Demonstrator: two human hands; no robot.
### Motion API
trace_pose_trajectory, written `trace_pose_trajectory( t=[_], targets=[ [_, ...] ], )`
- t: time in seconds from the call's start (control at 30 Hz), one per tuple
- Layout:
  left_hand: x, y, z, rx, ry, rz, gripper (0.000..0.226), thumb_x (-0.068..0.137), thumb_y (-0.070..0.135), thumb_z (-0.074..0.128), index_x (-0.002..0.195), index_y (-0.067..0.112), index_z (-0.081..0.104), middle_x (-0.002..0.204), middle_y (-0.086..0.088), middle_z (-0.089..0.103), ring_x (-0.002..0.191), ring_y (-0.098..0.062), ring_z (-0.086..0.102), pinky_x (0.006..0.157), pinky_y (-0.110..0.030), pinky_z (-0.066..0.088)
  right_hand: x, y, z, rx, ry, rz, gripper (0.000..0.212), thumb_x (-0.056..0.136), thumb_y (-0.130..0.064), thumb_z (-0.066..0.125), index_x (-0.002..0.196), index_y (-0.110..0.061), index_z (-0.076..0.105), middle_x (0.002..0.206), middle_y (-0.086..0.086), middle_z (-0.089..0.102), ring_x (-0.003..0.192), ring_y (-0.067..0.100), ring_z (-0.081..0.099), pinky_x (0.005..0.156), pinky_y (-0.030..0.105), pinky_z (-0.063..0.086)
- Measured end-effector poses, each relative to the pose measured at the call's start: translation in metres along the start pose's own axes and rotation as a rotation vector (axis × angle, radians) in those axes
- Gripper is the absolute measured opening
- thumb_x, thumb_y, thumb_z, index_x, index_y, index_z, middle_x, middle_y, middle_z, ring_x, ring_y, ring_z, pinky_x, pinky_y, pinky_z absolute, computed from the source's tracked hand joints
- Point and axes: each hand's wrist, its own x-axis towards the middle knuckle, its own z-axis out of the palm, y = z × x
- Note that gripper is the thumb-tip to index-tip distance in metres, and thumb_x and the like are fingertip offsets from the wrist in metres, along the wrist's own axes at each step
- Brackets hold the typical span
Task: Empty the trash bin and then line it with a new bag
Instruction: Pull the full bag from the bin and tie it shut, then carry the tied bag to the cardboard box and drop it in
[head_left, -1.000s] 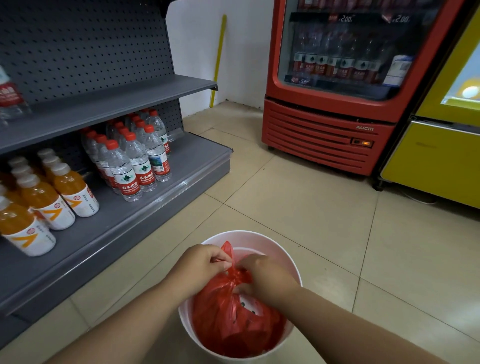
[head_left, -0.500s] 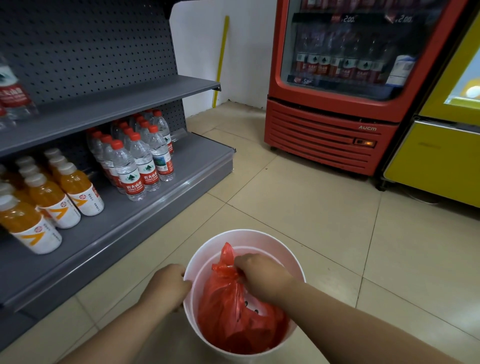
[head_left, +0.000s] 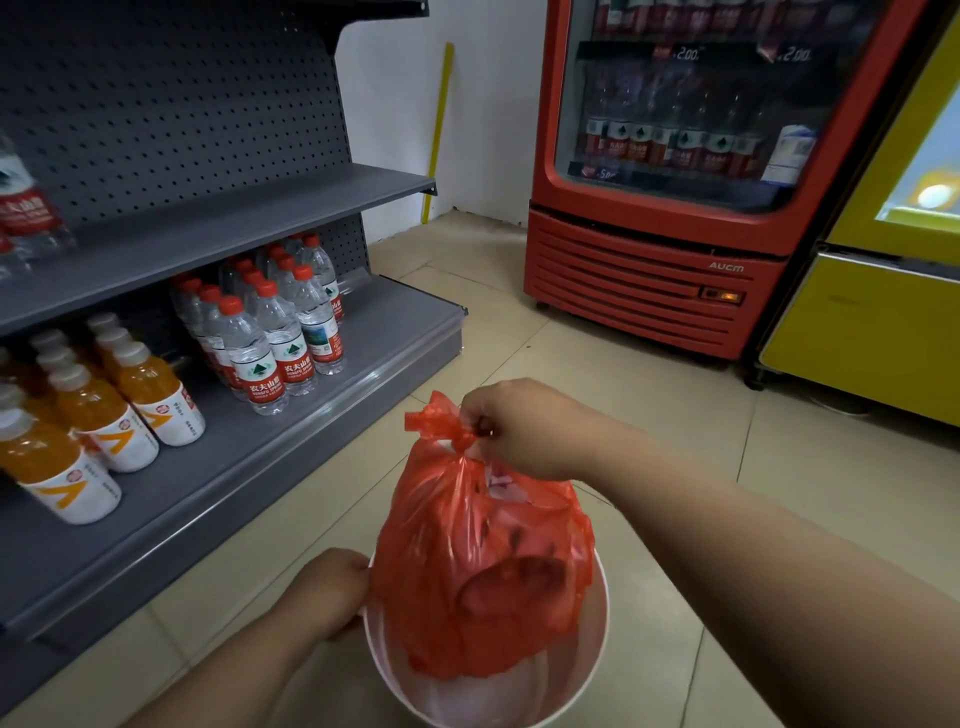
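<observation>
right hand (head_left: 524, 431) pinches knotted red bag (head_left: 478, 566) above pink bin (head_left: 597, 644); left hand (head_left: 327, 595) grips bin's left rim.

The right hand (head_left: 524, 431) pinches the knotted neck of a full red bag (head_left: 480, 561), which hangs below it over the pale bin (head_left: 597, 644). The left hand (head_left: 327, 597) grips the bin's rim, low and to the left of the right hand. Further left of both hands, a grey shelf (head_left: 291, 457) carries water bottles (head_left: 270, 338) and orange drink bottles (head_left: 104, 415). Beyond the right hand stands a red cooler (head_left: 649, 291).
</observation>
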Motion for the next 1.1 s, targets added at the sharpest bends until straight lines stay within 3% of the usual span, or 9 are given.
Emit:
trace_pose_trajectory(
  t=[0.07,0.13,0.27,0.37,0.47,0.7,0.83,0.93,1.1],
  targets=[
    [-0.004,0.003,-0.003,-0.065,-0.036,-0.056,0.022,0.073,0.015,0.052,0.068,-0.001,0.067,0.065,-0.013,0.062,0.038,-0.014,0.048,0.049,-0.021,0.038,-0.004,-0.003,-0.018,0.004,0.007,-0.009,0.015,0.086,-0.016,0.062,0.094,-0.004,0.059,0.098,0.013,0.065,0.081,0.020,0.047,0.065,0.025,0.031],
    [-0.008,0.007,-0.010,-0.061,-0.028,-0.121,0.026,0.086,0.012,0.048,0.078,-0.004,0.067,0.073,-0.014,0.065,0.047,-0.020,0.051,0.052,-0.022,0.040,-0.008,-0.006,-0.037,0.009,0.000,-0.019,0.013,0.086,-0.016,0.063,0.092,-0.005,0.058,0.095,0.011,0.063,0.081,0.019,0.047,0.064,0.025,0.030],
    [-0.029,0.029,-0.035,0.146,0.056,-0.103,0.029,0.089,0.022,0.048,0.063,0.011,0.057,0.069,-0.010,0.062,0.057,-0.021,0.054,0.057,-0.026,0.038,-0.020,-0.019,-0.087,0.021,-0.068,-0.006,0.016,0.086,-0.016,0.061,0.081,-0.012,0.047,0.083,0.004,0.051,0.077,0.020,0.041,0.058,0.028,0.019],
    [-0.060,0.062,-0.058,0.287,0.094,-0.046,0.033,0.090,0.027,0.045,0.063,0.013,0.057,0.075,-0.008,0.066,0.070,-0.021,0.059,0.061,-0.027,0.038,-0.033,-0.028,-0.135,0.027,-0.114,0.047,0.015,0.087,-0.017,0.060,0.083,-0.013,0.046,0.090,0.010,0.058,0.080,0.021,0.042,0.066,0.031,0.030],
    [-0.096,0.109,-0.082,0.298,0.131,0.015,0.039,0.093,0.032,0.042,0.059,0.016,0.050,0.064,-0.002,0.057,0.065,-0.018,0.055,0.055,-0.026,0.035,-0.054,-0.035,-0.184,0.067,-0.095,0.150,0.017,0.087,-0.019,0.059,0.081,-0.014,0.044,0.090,0.009,0.055,0.081,0.023,0.044,0.073,0.036,0.041],
    [-0.197,0.264,-0.150,0.456,0.206,0.333,0.027,0.091,0.038,0.046,0.069,0.028,0.058,0.081,0.001,0.064,0.078,-0.017,0.060,0.070,-0.031,0.048,-0.121,-0.060,-0.321,0.190,0.039,0.432,0.028,0.087,-0.019,0.057,0.070,-0.024,0.035,0.100,0.010,0.059,0.094,0.030,0.055,0.073,0.034,0.036],
    [-0.242,0.355,-0.176,0.632,0.271,0.576,0.023,0.090,0.034,0.048,0.090,0.021,0.066,0.096,0.000,0.065,0.093,-0.022,0.059,0.078,-0.033,0.044,-0.161,-0.074,-0.379,0.205,0.142,0.525,0.021,0.086,-0.015,0.057,0.073,-0.021,0.041,0.082,-0.005,0.045,0.086,0.021,0.047,0.065,0.029,0.026],
    [-0.258,0.406,-0.185,0.792,0.269,0.767,0.027,0.092,0.036,0.040,0.102,0.024,0.062,0.106,0.006,0.062,0.101,-0.018,0.056,0.086,-0.032,0.040,-0.180,-0.079,-0.398,0.196,0.194,0.629,0.022,0.085,-0.014,0.057,0.072,-0.024,0.042,0.078,-0.007,0.045,0.082,0.020,0.048,0.063,0.029,0.035],
    [-0.258,0.468,-0.184,0.900,0.262,1.095,0.024,0.076,0.036,0.048,0.071,0.023,0.067,0.070,0.003,0.066,0.064,-0.020,0.064,0.058,-0.030,0.051,-0.201,-0.097,-0.414,0.146,0.288,0.833,0.015,0.083,-0.010,0.050,0.080,-0.024,0.047,0.098,0.007,0.061,0.097,0.028,0.058,0.077,0.036,0.044]
  ],
)
